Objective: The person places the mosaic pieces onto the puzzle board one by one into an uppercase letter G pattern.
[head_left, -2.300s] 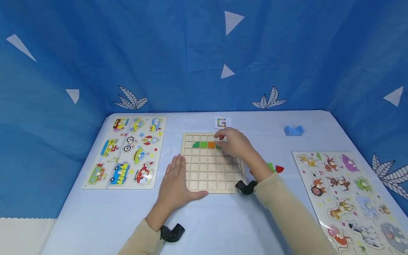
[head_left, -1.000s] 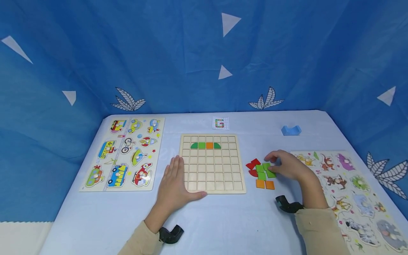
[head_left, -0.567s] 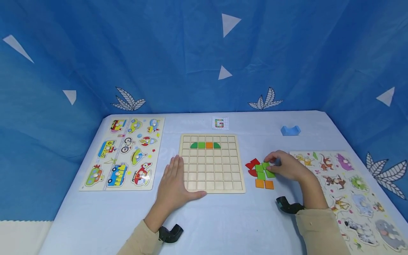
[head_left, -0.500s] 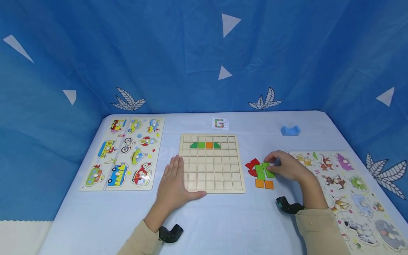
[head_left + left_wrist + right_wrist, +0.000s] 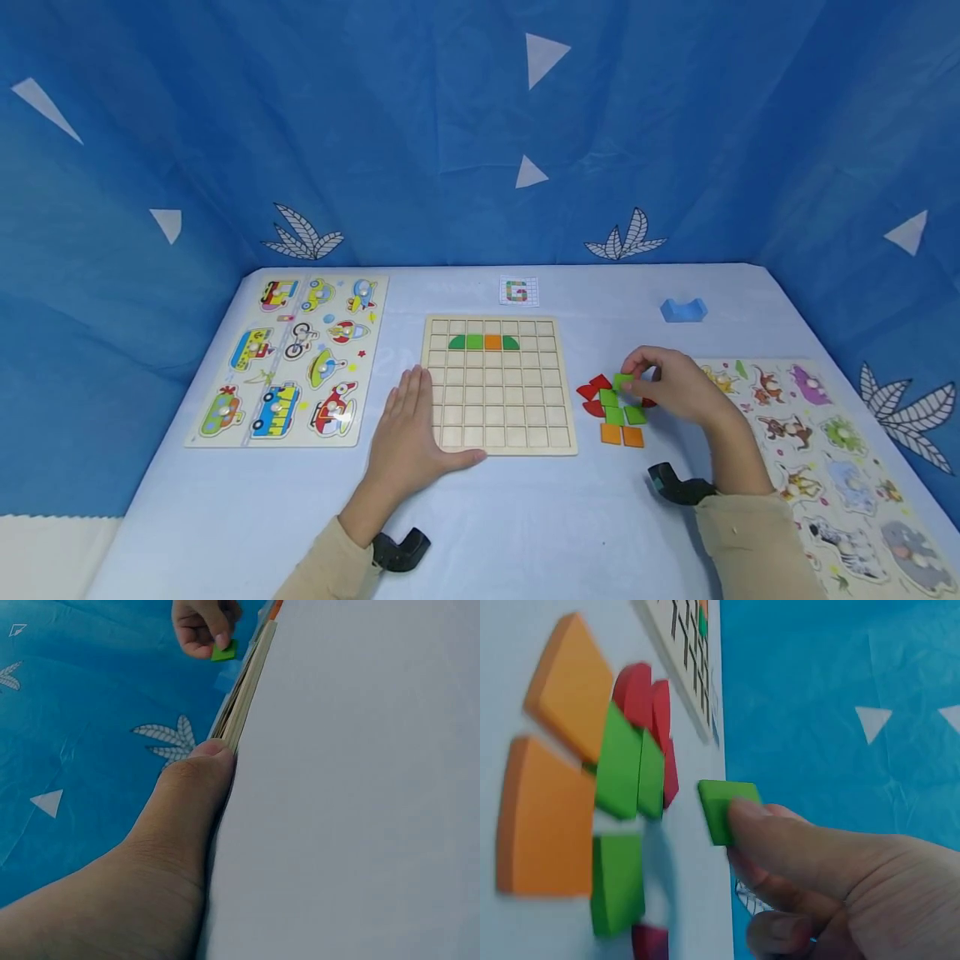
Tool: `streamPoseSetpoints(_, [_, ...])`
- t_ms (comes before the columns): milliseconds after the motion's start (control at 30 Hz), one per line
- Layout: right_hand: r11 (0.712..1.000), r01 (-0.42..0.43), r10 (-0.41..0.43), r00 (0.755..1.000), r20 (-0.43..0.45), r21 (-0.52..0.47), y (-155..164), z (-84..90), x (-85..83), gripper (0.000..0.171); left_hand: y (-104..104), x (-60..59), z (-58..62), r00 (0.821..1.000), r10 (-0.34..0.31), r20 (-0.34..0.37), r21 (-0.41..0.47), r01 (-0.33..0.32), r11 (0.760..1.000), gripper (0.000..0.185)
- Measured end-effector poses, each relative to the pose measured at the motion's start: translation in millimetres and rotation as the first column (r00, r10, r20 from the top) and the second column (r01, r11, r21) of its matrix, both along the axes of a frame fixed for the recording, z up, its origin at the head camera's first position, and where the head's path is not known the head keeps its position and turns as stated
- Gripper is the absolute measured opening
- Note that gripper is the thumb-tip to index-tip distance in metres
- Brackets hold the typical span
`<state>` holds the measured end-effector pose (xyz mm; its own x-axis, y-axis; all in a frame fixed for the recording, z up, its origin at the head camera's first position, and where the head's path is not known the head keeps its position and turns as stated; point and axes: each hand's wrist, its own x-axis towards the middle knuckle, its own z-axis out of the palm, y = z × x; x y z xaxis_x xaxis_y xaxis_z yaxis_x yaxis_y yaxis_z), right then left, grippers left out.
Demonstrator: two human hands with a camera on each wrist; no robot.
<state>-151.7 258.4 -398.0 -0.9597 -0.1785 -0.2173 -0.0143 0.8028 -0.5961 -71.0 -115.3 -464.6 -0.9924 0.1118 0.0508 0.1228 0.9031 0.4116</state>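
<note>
Currently right hand [image 5: 675,387] is pinching a green tile [image 5: 717,806] in its fingers, above the desk [image 5: 525,525], right of the grid board [image 5: 495,414]; left hand [image 5: 407,442] is touching the board's left edge, fingers lying straight; loose tiles [image 5: 612,415] are lying right of the board; pattern card [image 5: 519,292] is sitting behind it.

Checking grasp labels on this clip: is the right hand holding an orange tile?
No, the right wrist view shows the right hand pinching a green tile, while two loose orange tiles lie untouched.
</note>
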Motion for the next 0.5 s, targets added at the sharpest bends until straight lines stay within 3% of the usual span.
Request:
streamPoseSetpoints(133, [0.999,0.02,-0.021,0.999,-0.027,-0.042,-12.4,-0.8,-5.6,0.02,0.2,0.0,0.2,1.0,0.0,-0.002,0.001,0.0,1.0,0.143])
streamPoseSetpoints(333, [0.995,0.002,-0.014,0.994,-0.112,-0.102,-51.4,-18.7,-12.3,0.015,-0.4,0.5,0.4,1.0,0.006,-0.007,0.003,-0.006,1.0,0.142])
streamPoseSetpoints(500, [0.985,-0.014,-0.004,0.995,-0.102,-0.173,-89.1,-26.0,-14.6,0.015,-0.2,-0.2,-0.7,1.0,0.001,-0.004,-0.005,-0.001,1.0,0.142])
